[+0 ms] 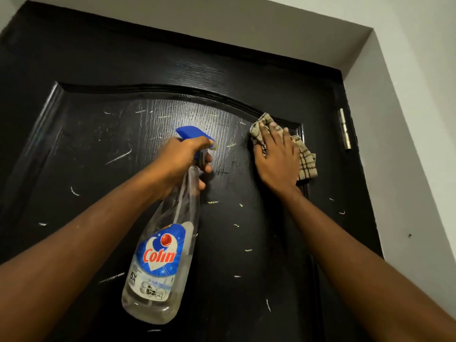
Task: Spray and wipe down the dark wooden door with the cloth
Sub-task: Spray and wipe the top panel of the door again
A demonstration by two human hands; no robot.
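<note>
The dark door fills most of the frame, its raised arched panel scattered with pale scratch marks. At centre right, my right hand lies flat, fingers straight and close together, pressing the checked cloth against the panel's upper right corner. At centre, my left hand grips the neck of the clear spray bottle, fingers curled at its blue trigger head. A metal hinge shows at right, beside the pale wall.

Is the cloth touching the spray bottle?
Apart. The head view shows bare door between the cloth and the bottle.
</note>
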